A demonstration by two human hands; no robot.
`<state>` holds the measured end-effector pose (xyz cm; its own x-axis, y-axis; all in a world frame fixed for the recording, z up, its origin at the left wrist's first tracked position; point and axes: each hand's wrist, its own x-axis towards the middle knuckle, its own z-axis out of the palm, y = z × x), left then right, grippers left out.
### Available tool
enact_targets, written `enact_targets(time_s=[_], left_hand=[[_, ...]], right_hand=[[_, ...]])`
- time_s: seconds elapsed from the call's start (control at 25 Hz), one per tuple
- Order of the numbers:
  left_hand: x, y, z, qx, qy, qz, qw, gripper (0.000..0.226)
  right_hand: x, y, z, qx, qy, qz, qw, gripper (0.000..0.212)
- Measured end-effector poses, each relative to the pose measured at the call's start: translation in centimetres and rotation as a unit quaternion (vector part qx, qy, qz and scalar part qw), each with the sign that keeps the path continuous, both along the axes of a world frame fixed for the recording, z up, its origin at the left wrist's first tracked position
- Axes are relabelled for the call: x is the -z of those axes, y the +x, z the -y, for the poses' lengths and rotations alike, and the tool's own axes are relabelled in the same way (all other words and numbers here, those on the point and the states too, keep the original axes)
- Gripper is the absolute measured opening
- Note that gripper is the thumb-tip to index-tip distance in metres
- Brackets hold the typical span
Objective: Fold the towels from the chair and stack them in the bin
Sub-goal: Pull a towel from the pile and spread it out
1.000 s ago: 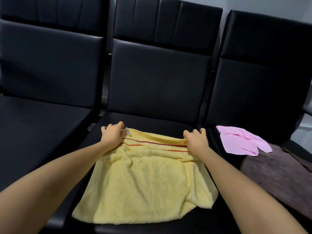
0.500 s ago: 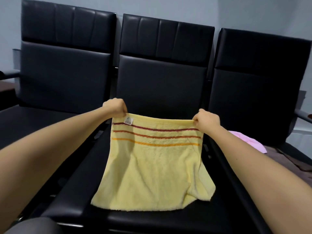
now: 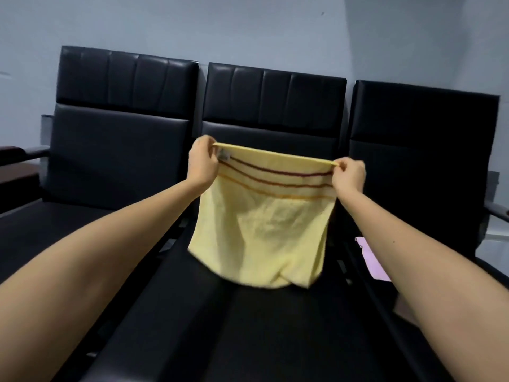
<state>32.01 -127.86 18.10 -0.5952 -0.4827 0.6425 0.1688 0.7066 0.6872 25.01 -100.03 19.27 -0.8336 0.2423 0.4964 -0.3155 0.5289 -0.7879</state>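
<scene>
A yellow towel [image 3: 261, 230] with red and orange stripes near its top edge hangs in the air over the middle black chair [image 3: 248, 326]. My left hand [image 3: 202, 164] pinches its top left corner, by a small label. My right hand [image 3: 348, 176] pinches the top right corner. The top edge is stretched taut between them, and the bottom edge hangs just above the seat. A pink towel [image 3: 371, 260] lies on the right chair's seat, partly hidden behind my right forearm. No bin is in view.
Three black padded chairs stand side by side against a grey wall [image 3: 248, 28]. The left chair [image 3: 115, 150] has a bare seat. An armrest [image 3: 498, 209] sticks out at the far right, and a dark brown surface [image 3: 13, 166] shows at the far left.
Both hands have lifted the yellow towel by its striped edge from lying flat on the seat to hanging in the air. The view has tilted upward.
</scene>
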Motion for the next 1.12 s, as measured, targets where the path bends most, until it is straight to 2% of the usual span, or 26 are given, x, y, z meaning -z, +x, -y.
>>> enact_targets(time_s=[0.08, 0.2, 0.32, 0.4, 0.44, 0.48, 0.56, 0.6, 0.68, 0.76, 0.84, 0.88, 0.96, 1.04, 1.12], left_hand=[[-1.1, 0.5, -0.1, 0.007, -0.029, -0.061, 0.998, 0.019], [-0.9, 1.4, 0.4, -0.018, -0.04, -0.037, 0.998, 0.022], [-0.5, 2.9, 1.0, -0.046, -0.083, 0.064, 0.993, 0.025], [-0.6, 3.8, 2.0, 0.029, -0.127, 0.2, 0.971, 0.021], [-0.6, 4.3, 2.5, 0.085, -0.153, 0.305, 0.936, 0.02], [-0.5, 4.8, 2.8, 0.132, -0.172, 0.419, 0.882, 0.019], [-0.2, 5.6, 2.8, 0.194, -0.172, 0.601, 0.756, 0.013], [0.2, 5.9, 2.6, 0.211, -0.156, 0.655, 0.709, 0.012], [1.5, 6.0, 2.0, 0.223, -0.141, 0.714, 0.649, 0.011], [3.0, 5.8, 1.3, 0.211, -0.144, 0.73, 0.633, 0.013], [4.2, 5.3, 0.9, 0.189, -0.145, 0.717, 0.655, 0.015], [4.6, 5.0, 0.8, 0.178, -0.143, 0.707, 0.669, 0.016], [5.5, 4.2, 0.8, 0.15, -0.139, 0.677, 0.707, 0.017], [6.8, 3.0, 1.0, 0.114, -0.152, 0.619, 0.762, 0.025], [8.6, 1.9, 1.2, 0.08, -0.156, 0.544, 0.82, 0.041]], right_hand=[[-1.8, 0.8, 0.0, -0.008, 0.009, -0.051, 0.999, 0.023], [-1.5, 1.5, -0.2, -0.034, 0.069, -0.06, 0.995, 0.021], [0.0, 1.8, -1.5, -0.009, 0.215, -0.03, 0.976, 0.022], [0.5, 2.2, -2.7, -0.008, 0.338, 0.042, 0.94, 0.021], [0.6, 2.4, -3.3, -0.042, 0.379, 0.102, 0.919, 0.02], [0.8, 2.7, -3.7, -0.1, 0.412, 0.18, 0.888, 0.019], [1.0, 4.0, -4.2, -0.214, 0.454, 0.37, 0.782, 0.015], [1.3, 4.6, -4.3, -0.248, 0.461, 0.443, 0.727, 0.012], [2.7, 5.1, -4.3, -0.278, 0.474, 0.515, 0.658, 0.015], [4.4, 5.0, -4.2, -0.289, 0.482, 0.543, 0.624, 0.014], [5.5, 4.8, -4.0, -0.284, 0.473, 0.542, 0.634, 0.012], [6.0, 4.6, -3.9, -0.272, 0.477, 0.52, 0.655, 0.011], [7.3, 3.8, -3.5, -0.232, 0.494, 0.426, 0.722, 0.012], [9.0, 2.6, -2.9, -0.163, 0.473, 0.332, 0.8, 0.017], [11.0, 1.8, -2.4, -0.105, 0.425, 0.305, 0.845, 0.025]])
